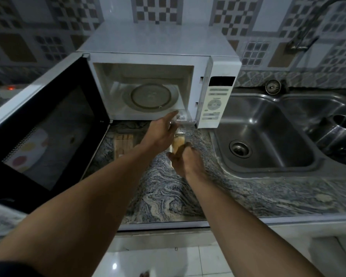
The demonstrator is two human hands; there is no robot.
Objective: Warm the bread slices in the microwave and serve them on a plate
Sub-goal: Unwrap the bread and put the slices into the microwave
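Note:
A white microwave (216, 96) stands on the marbled counter with its door (48, 126) swung wide to the left. Its glass turntable (150, 95) is bare. Just in front of it a clear plastic bread bag (183, 119) with tan bread slices (178, 143) is held between my hands. My left hand (162, 132) grips the bag's top end near the microwave's lower lip. My right hand (185, 158) holds the lower end with the bread. Fingers hide most of the bag.
A wooden board or box (123, 144) lies on the counter under the open door. A steel double sink (268, 136) sits to the right, with a steel pot (340, 132) in the far basin and a tap (304, 37) above. The counter edge (168, 224) runs below my arms.

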